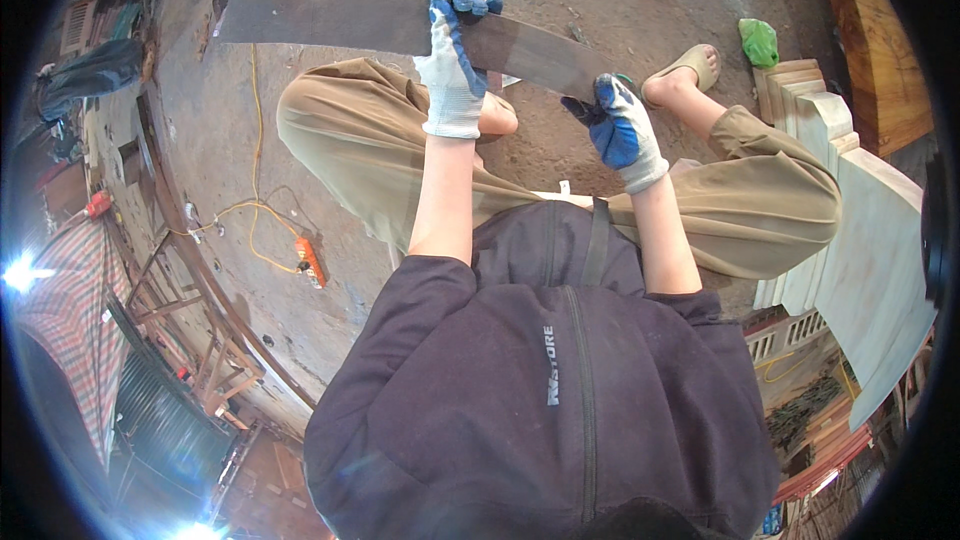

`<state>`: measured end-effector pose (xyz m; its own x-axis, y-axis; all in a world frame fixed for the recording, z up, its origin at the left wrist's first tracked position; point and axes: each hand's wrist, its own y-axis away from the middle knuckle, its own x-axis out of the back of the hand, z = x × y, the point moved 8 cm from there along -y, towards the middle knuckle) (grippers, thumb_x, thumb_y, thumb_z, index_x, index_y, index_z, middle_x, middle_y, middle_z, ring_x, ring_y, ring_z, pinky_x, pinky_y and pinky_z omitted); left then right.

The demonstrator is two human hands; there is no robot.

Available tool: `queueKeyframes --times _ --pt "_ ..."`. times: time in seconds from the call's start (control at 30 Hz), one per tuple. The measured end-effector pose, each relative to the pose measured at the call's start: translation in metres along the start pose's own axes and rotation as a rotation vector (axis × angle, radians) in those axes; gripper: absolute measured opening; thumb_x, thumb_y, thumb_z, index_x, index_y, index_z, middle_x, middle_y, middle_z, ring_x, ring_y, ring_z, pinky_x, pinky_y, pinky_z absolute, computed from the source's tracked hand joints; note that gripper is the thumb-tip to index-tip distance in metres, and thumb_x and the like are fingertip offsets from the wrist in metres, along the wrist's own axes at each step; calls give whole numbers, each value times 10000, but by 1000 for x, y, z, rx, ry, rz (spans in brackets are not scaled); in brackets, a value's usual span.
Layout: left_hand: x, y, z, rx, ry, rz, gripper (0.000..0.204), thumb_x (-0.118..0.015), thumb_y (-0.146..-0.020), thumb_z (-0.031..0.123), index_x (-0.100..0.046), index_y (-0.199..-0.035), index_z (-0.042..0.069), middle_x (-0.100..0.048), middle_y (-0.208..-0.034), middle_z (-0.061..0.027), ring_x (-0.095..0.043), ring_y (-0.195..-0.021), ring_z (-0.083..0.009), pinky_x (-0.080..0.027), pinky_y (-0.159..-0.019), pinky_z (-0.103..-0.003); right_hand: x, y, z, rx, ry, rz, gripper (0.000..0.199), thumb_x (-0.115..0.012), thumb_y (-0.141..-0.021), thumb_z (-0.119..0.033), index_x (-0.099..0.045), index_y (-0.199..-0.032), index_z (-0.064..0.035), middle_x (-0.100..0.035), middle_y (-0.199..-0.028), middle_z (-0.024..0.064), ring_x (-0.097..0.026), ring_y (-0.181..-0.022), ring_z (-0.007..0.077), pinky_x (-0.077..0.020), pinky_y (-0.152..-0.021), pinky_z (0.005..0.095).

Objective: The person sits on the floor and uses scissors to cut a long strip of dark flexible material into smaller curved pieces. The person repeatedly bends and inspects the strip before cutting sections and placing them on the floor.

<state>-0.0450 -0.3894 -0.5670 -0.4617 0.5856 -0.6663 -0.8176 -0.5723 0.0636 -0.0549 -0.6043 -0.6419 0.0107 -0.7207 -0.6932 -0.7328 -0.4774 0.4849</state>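
A long, flat dark grey strip (330,20) like a sanding belt stretches across in front of me, its left end ragged and well beyond my left hand. My left hand (452,55), in a white knit glove with blue coating, is closed around the strip near its middle, fingers curled over the far edge. At the strip's right end, my right hand (622,130) grips it in a matching glove. The right part of the strip bends toward me and catches the light. It is held above the ground, in front of my knees.
An orange power socket (310,262) on a yellow cord (257,120) lies on the concrete floor at left. Stacked pale moulded wood pieces (850,210) and a varnished wood panel (878,60) stand at right, near a green plastic bag (759,43). Wooden frames (215,370) crowd the left.
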Motion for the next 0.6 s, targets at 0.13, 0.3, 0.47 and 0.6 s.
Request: queueKeyframes --times 0.13,0.3,0.47,0.6 --pt "0 0 3 -8 -1 7 148 -494 -982 219 -535 -986 77 -563 -848 -31 -581 -809 -166 -538 -841 -435 9 -6 4 24 161 -4 200 -600 -926 -230 -583 -1056 -79 -625 -1022 10 -613 -905 152 -545 -819 373" --pt "-3 6 -9 18 -48 91 176 -546 -959 247 -570 -941 74 -573 -822 -35 -585 -793 -179 -530 -864 -438 27 -7 8 26 301 239 213 -608 -922 -251 -588 -1040 -75 -623 -968 8 -612 -853 135 -556 -758 332" --pt "-5 4 -11 19 -21 84 169 -527 -969 232 -571 -969 68 -598 -853 -45 -601 -784 -168 -539 -827 -405 45 -18 13 71 260 160 262 -594 -932 -221 -549 -1143 -72 -592 -1128 51 -586 -978 148 -544 -781 321" --pt "-8 4 0 22 -194 47 159 -530 -968 207 -574 -992 56 -630 -926 -65 -611 -804 -154 -530 -800 -353 7 -6 -27 367 677 166 710 -744 -795 -308 -393 -1349 -36 -482 -1298 117 -495 -1179 226 -445 -958 350"
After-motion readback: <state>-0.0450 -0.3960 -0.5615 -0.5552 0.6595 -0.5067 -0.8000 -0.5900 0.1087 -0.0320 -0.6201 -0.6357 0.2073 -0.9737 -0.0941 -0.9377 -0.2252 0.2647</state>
